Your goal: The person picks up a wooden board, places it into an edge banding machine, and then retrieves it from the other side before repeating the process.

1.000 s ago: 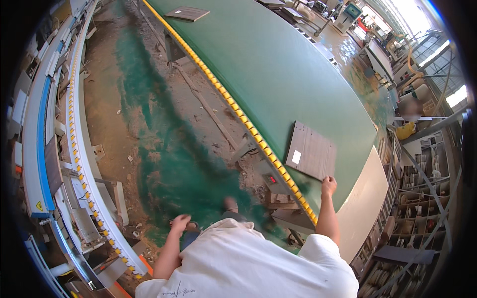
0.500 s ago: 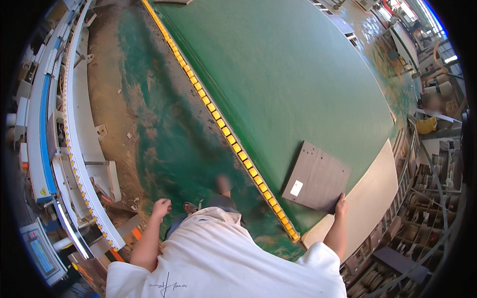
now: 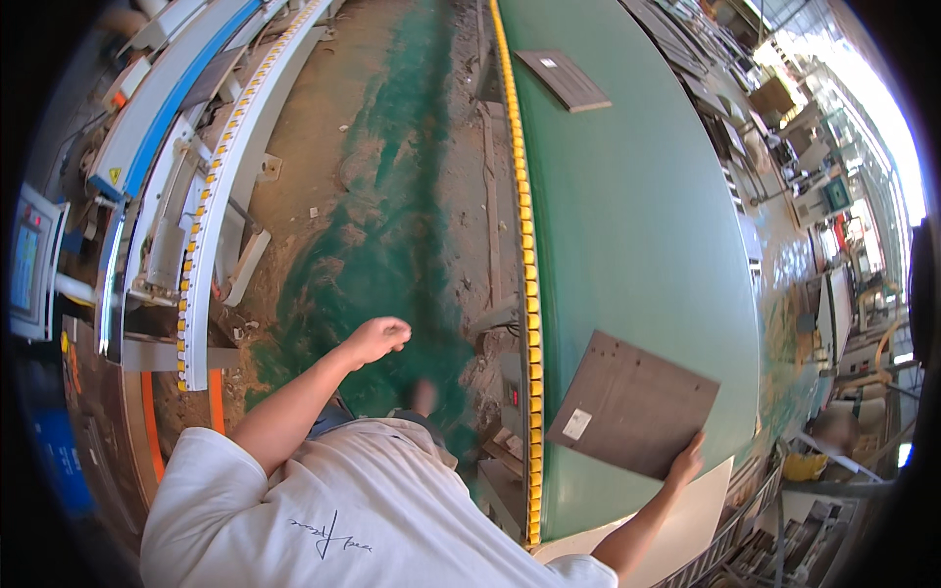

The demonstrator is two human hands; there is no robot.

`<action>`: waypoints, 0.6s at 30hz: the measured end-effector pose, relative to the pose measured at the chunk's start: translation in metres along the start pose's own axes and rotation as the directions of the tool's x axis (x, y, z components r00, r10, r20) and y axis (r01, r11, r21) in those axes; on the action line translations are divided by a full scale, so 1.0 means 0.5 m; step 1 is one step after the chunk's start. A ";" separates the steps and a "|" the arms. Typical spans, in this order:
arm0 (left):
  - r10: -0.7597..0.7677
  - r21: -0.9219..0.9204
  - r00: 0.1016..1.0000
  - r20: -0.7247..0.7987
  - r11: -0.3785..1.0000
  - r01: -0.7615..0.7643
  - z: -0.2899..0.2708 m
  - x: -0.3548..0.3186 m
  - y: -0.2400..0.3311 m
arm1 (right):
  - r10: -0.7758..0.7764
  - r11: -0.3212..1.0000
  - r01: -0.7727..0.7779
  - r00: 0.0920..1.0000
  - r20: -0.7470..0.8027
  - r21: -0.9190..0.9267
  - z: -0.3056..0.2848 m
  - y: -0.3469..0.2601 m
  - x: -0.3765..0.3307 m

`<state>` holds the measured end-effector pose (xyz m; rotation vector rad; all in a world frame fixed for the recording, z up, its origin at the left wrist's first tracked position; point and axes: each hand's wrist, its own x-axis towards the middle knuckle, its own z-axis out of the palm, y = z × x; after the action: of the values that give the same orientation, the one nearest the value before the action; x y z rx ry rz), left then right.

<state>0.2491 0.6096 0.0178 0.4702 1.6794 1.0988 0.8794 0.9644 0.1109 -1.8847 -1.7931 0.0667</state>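
Observation:
A dark brown wood-grain board (image 3: 642,397) with small drilled holes and a white label lies flat on the green conveyor belt (image 3: 642,235). My right hand (image 3: 689,458) holds its near right edge; part of the fingers is hidden there. Over the floor to the left of the belt, my left hand (image 3: 380,340) hangs in the air with its fingers curled in, and nothing shows in it. Farther up the belt, close to its left edge, rests a second brown board (image 3: 565,80), also with a white label.
Yellow rollers (image 3: 530,294) line the belt's left edge. A beige panel (image 3: 676,514) adjoins its near end. Across the green-stained floor (image 3: 363,265) stands a machine with a white rail (image 3: 223,186) and a screen (image 3: 34,260). Shelving and clutter stand at right.
My view has swung, bringing the second board into fuller view. The held board now lies nearer the yellow rollers and is turned somewhat. My left hand has lifted forward.

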 end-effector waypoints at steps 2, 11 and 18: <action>0.151 -0.110 0.987 0.050 0.983 -0.145 -0.066 -0.022 0.035 | -0.132 0.991 0.135 0.984 0.120 -0.018 -0.049 -0.268 0.090; 0.544 0.022 0.822 -0.169 0.835 -0.549 -0.373 -0.288 0.196 | -0.949 0.236 0.867 0.304 -0.089 0.438 -0.028 -1.356 -0.380; -0.150 -0.401 0.486 -0.861 0.789 -0.465 -0.739 -0.601 -0.208 | -0.963 -0.210 0.677 -0.017 -0.270 0.706 0.201 -1.735 -1.027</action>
<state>0.0562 0.1721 0.1123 -0.4801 1.9638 2.1852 -0.0127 0.4948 0.2121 0.3736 -2.4351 0.5609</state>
